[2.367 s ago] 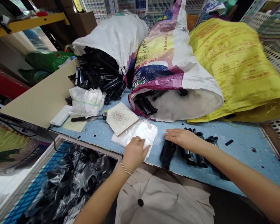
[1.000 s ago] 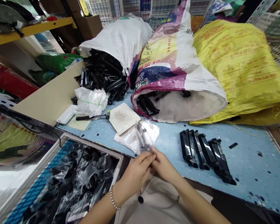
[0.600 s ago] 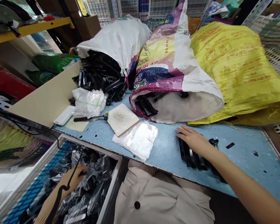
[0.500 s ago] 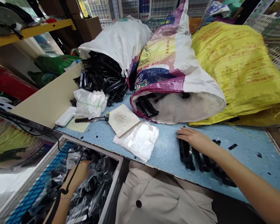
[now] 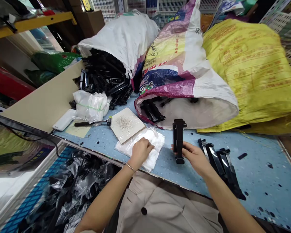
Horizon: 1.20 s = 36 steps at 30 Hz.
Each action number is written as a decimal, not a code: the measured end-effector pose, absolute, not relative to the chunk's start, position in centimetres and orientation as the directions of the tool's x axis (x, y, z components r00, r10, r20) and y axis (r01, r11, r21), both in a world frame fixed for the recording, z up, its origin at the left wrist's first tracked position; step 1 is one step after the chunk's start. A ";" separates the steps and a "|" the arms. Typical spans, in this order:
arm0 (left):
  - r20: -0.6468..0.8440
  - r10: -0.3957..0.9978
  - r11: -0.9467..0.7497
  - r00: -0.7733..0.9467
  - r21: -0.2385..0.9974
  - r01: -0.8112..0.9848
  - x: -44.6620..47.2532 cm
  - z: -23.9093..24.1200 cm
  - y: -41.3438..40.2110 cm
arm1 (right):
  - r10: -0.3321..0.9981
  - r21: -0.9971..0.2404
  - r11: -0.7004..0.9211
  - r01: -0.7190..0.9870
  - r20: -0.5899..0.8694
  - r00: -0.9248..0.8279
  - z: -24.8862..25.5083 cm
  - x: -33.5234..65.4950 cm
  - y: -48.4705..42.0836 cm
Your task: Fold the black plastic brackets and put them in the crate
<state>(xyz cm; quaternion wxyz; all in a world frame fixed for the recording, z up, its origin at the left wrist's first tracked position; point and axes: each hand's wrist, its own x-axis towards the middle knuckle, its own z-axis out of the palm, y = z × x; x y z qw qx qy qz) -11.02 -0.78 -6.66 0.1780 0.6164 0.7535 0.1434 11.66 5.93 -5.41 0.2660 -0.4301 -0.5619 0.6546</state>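
My right hand (image 5: pixel 194 157) holds a long black plastic part (image 5: pixel 178 140) upright above the blue tabletop, thumb and fingers closed round its lower half. Its exact kind is unclear. My left hand (image 5: pixel 142 149) rests on a stack of thin clear plastic bags (image 5: pixel 155 142), fingers curled down and pinching at the top bag; the fingertips are partly hidden. Several similar black parts (image 5: pixel 220 161) lie side by side to the right of my right hand. A pale square board (image 5: pixel 127 126) with specks on it overlaps the back of the bag stack.
At lower left stands a crate (image 5: pixel 70 194) of bagged black parts. A small hammer (image 5: pixel 93 123), a white device (image 5: pixel 64 120) and a tied bundle of bags (image 5: pixel 92 105) lie at left. Open sacks (image 5: pixel 189 84) of black parts and a yellow sack (image 5: pixel 252 74) line the back.
My left hand has come out of the crate and over to the bag stack. My right hand has lifted one black part from the row and brought it left.
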 end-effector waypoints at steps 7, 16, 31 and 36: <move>-0.033 0.970 0.206 -0.243 0.644 0.736 -10.2 -6.6 -1.8 | 0.815 -0.850 -0.486 -0.201 -0.358 -0.457 -5.3 7.9 4.9; -0.167 0.963 0.248 -0.210 0.854 0.458 -13.5 -6.9 -0.2 | 0.788 -0.754 -0.564 -0.336 -0.368 -0.494 -4.5 6.1 4.9; 0.147 0.975 0.038 -0.168 0.631 0.775 -14.7 -4.3 -2.5 | 0.850 -0.715 -0.507 -0.481 -0.325 -0.414 -5.9 2.6 3.7; 0.130 0.976 0.031 -0.176 0.713 0.701 -14.7 -4.5 -2.1 | 0.828 -0.712 -0.539 -0.450 -0.351 -0.437 -4.9 1.7 3.2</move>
